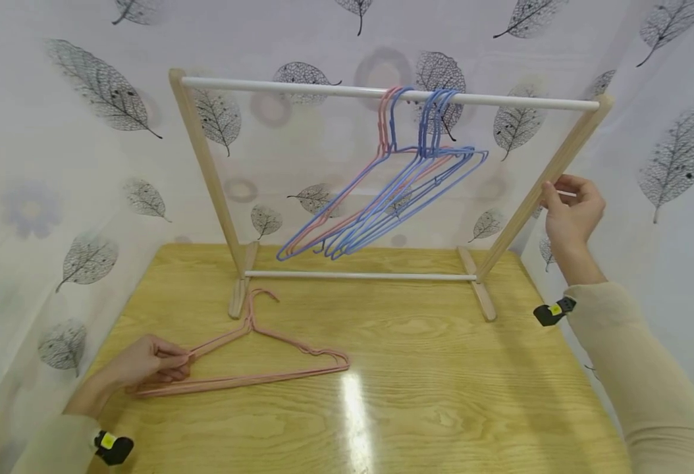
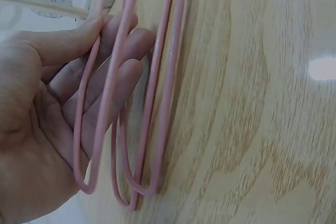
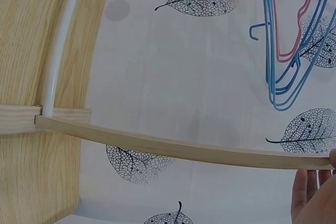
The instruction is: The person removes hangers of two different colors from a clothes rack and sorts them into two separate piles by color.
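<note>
On the table lie pink hangers (image 1: pixel 240 380), stacked closely, their hooks pointing away from me. My left hand (image 1: pixel 151 362) pinches the left end of one between thumb and fingers; the left wrist view shows that pink hanger (image 2: pixel 111 80) raised slightly apart from the others below it. Farther back stands a clothes rack with a white top rod (image 1: pixel 299 88). My right hand (image 1: pixel 575 212) grips its right wooden post (image 1: pixel 519 201) partway up, thumb on the near side. Several blue hangers (image 1: pixel 423 131) and pink hangers (image 1: pixel 381 125) hang from the rod, right of its middle.
A lower white rod (image 1: pixel 359 276) joins the rack's wooden feet (image 1: pixel 484 301) near the back edge of the wooden table (image 1: pixel 442 395). Leaf-patterned cloth (image 1: pixel 323 39) surrounds the table at the back and sides. Light glares on the table's front middle.
</note>
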{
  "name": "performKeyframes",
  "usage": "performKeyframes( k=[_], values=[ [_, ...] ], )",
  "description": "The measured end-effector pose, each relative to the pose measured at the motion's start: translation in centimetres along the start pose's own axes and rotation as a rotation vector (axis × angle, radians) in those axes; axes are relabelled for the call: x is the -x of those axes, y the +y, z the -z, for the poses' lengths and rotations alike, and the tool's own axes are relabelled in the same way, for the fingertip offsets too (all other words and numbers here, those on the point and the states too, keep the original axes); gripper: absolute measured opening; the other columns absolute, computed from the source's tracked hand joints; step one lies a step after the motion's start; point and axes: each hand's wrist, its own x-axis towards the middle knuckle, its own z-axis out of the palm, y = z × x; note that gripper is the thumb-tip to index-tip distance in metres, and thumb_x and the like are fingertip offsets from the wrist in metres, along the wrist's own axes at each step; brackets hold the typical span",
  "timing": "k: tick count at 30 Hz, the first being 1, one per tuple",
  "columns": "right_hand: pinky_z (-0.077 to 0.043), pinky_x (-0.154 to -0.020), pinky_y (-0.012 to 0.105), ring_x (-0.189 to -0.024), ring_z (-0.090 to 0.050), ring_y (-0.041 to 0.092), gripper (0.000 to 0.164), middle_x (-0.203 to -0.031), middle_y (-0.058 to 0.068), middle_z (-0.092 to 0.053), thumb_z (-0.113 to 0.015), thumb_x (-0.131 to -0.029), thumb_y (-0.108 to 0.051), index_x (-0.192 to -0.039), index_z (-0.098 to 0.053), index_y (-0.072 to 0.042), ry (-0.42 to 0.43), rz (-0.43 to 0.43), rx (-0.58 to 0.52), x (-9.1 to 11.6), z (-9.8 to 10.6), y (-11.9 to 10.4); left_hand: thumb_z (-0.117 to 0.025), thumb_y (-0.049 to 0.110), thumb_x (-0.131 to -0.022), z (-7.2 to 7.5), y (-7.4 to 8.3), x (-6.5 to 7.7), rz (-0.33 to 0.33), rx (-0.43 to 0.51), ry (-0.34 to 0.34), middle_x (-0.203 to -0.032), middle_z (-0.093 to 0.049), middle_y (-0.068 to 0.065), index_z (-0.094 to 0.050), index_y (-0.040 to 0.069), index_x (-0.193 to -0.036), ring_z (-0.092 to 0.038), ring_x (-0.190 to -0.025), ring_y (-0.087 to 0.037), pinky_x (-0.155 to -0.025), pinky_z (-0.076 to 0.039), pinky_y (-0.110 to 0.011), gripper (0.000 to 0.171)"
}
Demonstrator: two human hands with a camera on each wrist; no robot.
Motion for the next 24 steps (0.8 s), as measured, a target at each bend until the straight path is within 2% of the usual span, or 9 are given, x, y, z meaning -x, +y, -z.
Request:
performKeyframes(
  k=[5, 9, 12, 14, 17, 19, 22, 24],
  values=[
    [-0.060, -0.071, 0.006, -0.084, -0.065, 0.002, 0.013, -0.102, -0.010, -0.064, -0.074, -0.098, -0.011, -0.106, -0.069, -0.019, 0.005, 0.006, 0.021, 0.0, 0.0, 0.2, -0.070, 0.013, -0.102, 0.2, -0.2, -0.2, 0.023, -0.044, 0.069, -0.104, -0.080, -0.024, -0.061, -0.021, -0.130, -0.081, -0.087, -0.014, -0.079, -0.071, -0.031, 0.044],
    [-0.060, -0.071, 0.006, -0.083, -0.065, 0.002, 0.013, -0.102, -0.010, -0.065, -0.074, -0.098, -0.010, -0.106, -0.070, -0.018, 0.005, 0.012, 0.017, -0.1, 0.0, 0.2, -0.074, 0.022, -0.100, 0.5, -0.2, -0.3, 0.009, -0.210, 0.176, -0.110, -0.081, -0.018, -0.071, -0.010, -0.127, -0.076, -0.090, 0.002, -0.080, -0.066, -0.019, 0.042],
    [-0.060, -0.070, 0.006, -0.082, -0.065, 0.002, 0.013, -0.102, -0.010, -0.065, -0.074, -0.097, -0.010, -0.106, -0.070, -0.019, 0.004, 0.012, 0.017, -0.2, -0.1, 0.2, -0.072, 0.021, -0.102, 1.1, 0.4, 0.1, -0.026, -0.229, 0.228, -0.111, -0.082, -0.015, -0.070, -0.011, -0.128, -0.076, -0.091, 0.003, -0.081, -0.065, -0.018, 0.042],
    [-0.060, -0.070, 0.006, -0.082, -0.065, 0.002, 0.013, -0.102, -0.010, -0.065, -0.075, -0.097, -0.010, -0.106, -0.070, -0.019, 0.006, 0.015, 0.019, -0.2, -0.1, 0.2, -0.070, 0.020, -0.103, 1.4, 1.2, 0.3, -0.056, -0.214, 0.252, -0.109, -0.083, -0.012, -0.067, -0.013, -0.131, -0.077, -0.092, 0.000, -0.081, -0.067, -0.020, 0.043],
    [-0.060, -0.071, 0.007, -0.082, -0.066, 0.002, 0.013, -0.102, -0.010, -0.065, -0.075, -0.097, -0.010, -0.105, -0.070, -0.019, 0.006, 0.012, 0.015, -0.1, 0.0, 0.2, -0.068, 0.021, -0.105, 1.5, 2.8, 0.3, -0.092, -0.184, 0.282, -0.114, -0.081, -0.017, -0.062, -0.014, -0.136, -0.080, -0.094, -0.009, -0.082, -0.070, -0.031, 0.047],
    [-0.060, -0.071, 0.007, -0.082, -0.065, 0.002, 0.013, -0.102, -0.010, -0.065, -0.075, -0.097, -0.010, -0.105, -0.070, -0.019, 0.005, 0.013, 0.017, -0.1, 0.0, 0.2, -0.068, 0.029, -0.105, 1.3, 4.0, 0.1, -0.097, -0.249, 0.338, -0.116, -0.081, -0.015, -0.065, -0.008, -0.137, -0.079, -0.095, -0.005, -0.082, -0.070, -0.029, 0.049],
    [-0.060, -0.071, 0.006, -0.082, -0.065, 0.002, 0.013, -0.102, -0.010, -0.065, -0.075, -0.097, -0.010, -0.106, -0.070, -0.019, 0.007, 0.009, 0.021, -0.1, -0.1, 0.1, -0.067, 0.032, -0.106, 0.7, 5.5, -0.8, -0.134, -0.264, 0.375, -0.121, -0.078, -0.021, -0.065, -0.004, -0.139, -0.078, -0.097, -0.004, -0.084, -0.069, -0.028, 0.049],
    [-0.060, -0.071, 0.006, -0.082, -0.065, 0.002, 0.013, -0.102, -0.010, -0.065, -0.075, -0.097, -0.011, -0.106, -0.070, -0.019, 0.009, 0.008, 0.026, 0.0, -0.1, 0.0, -0.067, 0.032, -0.106, 0.1, 6.4, -1.6, -0.171, -0.256, 0.392, -0.120, -0.079, -0.018, -0.067, -0.002, -0.138, -0.078, -0.097, -0.002, -0.085, -0.067, -0.022, 0.047]
  ],
)
